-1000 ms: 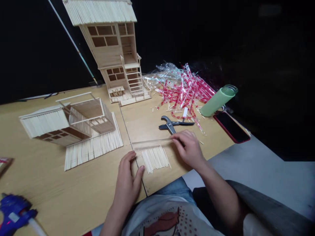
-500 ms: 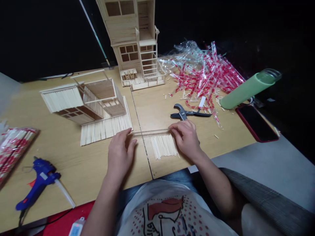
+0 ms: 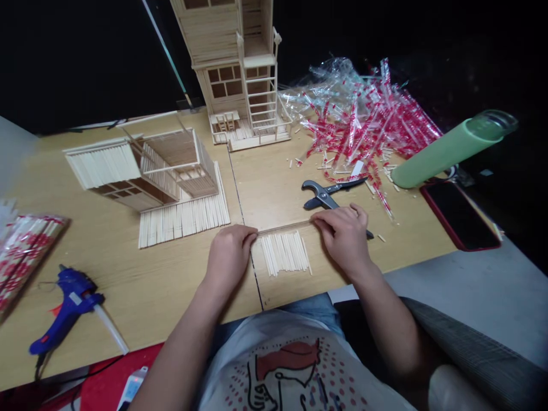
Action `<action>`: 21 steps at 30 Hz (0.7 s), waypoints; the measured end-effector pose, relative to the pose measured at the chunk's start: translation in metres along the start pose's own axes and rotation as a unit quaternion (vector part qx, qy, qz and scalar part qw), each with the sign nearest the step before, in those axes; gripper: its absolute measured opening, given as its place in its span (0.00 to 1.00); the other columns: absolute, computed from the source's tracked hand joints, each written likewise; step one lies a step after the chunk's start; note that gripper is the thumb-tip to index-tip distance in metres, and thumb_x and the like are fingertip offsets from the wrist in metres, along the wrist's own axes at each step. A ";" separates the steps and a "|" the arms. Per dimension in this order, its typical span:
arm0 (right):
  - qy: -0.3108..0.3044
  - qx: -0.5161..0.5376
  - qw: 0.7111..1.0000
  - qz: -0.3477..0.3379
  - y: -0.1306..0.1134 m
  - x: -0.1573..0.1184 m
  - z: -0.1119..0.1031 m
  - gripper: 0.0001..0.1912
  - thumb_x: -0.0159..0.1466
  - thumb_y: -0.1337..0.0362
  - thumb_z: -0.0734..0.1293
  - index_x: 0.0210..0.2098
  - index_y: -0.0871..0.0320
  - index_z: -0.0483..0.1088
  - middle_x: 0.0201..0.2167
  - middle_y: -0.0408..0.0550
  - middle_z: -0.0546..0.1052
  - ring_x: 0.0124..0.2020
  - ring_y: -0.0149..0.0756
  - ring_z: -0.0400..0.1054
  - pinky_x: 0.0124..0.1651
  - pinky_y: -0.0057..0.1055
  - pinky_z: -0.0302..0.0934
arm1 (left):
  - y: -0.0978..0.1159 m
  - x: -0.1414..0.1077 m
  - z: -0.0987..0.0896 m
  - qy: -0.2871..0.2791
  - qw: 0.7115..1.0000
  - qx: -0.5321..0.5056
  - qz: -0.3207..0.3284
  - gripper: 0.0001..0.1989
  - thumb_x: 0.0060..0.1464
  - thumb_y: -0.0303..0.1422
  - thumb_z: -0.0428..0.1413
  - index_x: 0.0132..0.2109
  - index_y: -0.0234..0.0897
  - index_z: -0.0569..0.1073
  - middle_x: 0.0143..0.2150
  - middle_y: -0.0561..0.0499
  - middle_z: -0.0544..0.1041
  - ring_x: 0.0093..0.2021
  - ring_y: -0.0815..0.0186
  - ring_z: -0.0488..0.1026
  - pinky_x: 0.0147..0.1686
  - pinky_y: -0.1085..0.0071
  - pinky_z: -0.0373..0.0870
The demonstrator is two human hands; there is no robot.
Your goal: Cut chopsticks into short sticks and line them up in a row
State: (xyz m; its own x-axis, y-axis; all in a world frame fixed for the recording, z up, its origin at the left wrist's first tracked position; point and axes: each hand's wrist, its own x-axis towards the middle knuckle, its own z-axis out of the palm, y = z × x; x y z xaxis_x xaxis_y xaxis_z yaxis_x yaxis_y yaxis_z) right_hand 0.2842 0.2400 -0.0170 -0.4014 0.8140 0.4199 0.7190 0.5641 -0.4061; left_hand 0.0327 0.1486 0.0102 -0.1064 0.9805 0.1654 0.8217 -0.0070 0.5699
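A thin wooden stick lies between my hands, just beyond a row of short pale sticks side by side on the table. My left hand pinches its left end, thumb and fingers together. At the right end, my right hand has it between thumb and fingertips. Grey cutters lie open right behind my right hand, which hides part of a handle. Left of the sticks stands a small roofless stick-built model with a slatted floor in front.
A tall stick house with a ladder stands at the back. Right of it lie a heap of red and clear wrappers, a green bottle and a phone. A blue glue gun and packed sticks lie left.
My left hand has moved right and closed from spread fingers onto the stick's left end. My right hand has shifted slightly right with the stick. The view has shifted a little.
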 end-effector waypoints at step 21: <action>0.019 0.000 0.998 -0.054 -0.009 -0.017 -0.026 0.09 0.70 0.69 0.63 0.40 0.52 0.75 0.38 0.45 0.82 0.42 0.41 0.73 0.59 0.47 0.52 | 0.005 -0.017 -0.013 0.029 0.997 0.043 0.055 0.09 0.64 0.33 0.54 0.41 0.39 0.80 0.37 0.48 0.82 0.39 0.58 0.78 0.43 0.59 0.74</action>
State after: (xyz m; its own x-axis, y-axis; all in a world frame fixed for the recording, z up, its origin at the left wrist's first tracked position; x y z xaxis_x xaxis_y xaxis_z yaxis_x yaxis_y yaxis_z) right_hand 0.2993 0.2177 0.0002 -0.4541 0.7429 0.4918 0.6735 0.6476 -0.3564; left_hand 0.0313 0.1294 0.0205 -0.0436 0.9619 0.2701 0.8744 -0.0940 0.4760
